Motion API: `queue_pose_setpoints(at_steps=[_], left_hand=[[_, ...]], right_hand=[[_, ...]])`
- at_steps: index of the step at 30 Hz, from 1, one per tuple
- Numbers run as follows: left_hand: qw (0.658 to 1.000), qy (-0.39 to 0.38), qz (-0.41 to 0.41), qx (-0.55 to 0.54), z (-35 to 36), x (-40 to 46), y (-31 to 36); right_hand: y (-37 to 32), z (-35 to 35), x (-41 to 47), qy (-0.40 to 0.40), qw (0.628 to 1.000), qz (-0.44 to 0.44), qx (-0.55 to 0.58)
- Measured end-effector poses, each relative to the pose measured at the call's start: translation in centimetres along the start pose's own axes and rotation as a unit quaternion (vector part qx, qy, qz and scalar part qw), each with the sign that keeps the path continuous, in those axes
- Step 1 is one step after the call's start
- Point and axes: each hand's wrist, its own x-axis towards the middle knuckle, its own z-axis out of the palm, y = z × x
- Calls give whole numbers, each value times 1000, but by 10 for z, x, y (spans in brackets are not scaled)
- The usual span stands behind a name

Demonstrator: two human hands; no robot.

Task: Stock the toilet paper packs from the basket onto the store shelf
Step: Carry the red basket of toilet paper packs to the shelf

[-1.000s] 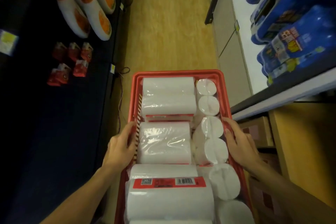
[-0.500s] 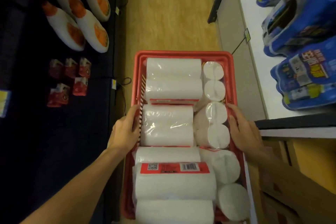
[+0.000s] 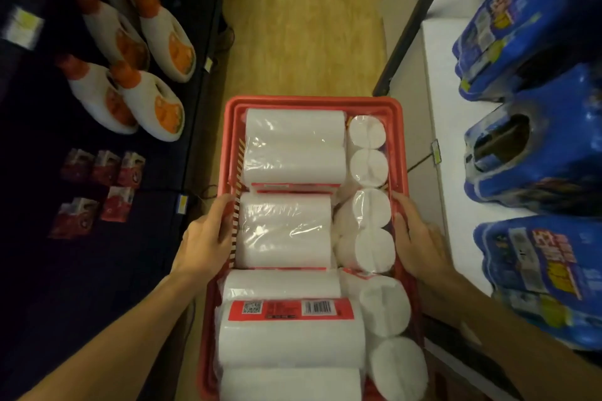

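A red plastic basket (image 3: 312, 102) fills the centre of the view, held out in front of me above the floor. It is packed with several clear-wrapped white toilet paper packs (image 3: 283, 231); one near me shows a red barcode label (image 3: 290, 309). My left hand (image 3: 205, 236) grips the basket's left rim. My right hand (image 3: 415, 234) grips the right rim. The white store shelf (image 3: 446, 179) runs along the right, level with the basket.
Blue shrink-wrapped packs (image 3: 534, 153) stand on the white shelf at the right. A dark shelf (image 3: 156, 205) on the left holds white bottles with orange caps (image 3: 150, 101) and small red packets (image 3: 107, 169). Wooden floor (image 3: 303, 26) lies ahead.
The basket has risen and shifted right, closer to the white shelf; the view now looks further along the aisle. Both hands keep the same hold on its rims.
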Motion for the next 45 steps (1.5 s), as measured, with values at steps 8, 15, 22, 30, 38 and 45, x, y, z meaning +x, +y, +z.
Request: queue_pose_setpoints(at_steps=[8,15,22,30,38,45], left_hand=[[1000,-16,-15,-3,-30,85,24],[1000,-16,-15,11,-67,192,23],[1000,-5,14,22,-117,288,53],[998,-7,53,34,-135,415,110],[998,-27,31,42,-137,556,172],[998,-51,-4,22,-157,656,209]], right_hand=[[-40,-24,92,-12,999,-39,-9],[-84,-15,194,3,999,-45,3],[-128,-35,282,61,995,-81,2],[-136,-64,396,80,995,-38,47],[-144,-110,533,27,998,0,61],[-162,-139,643,56,998,-18,36]])
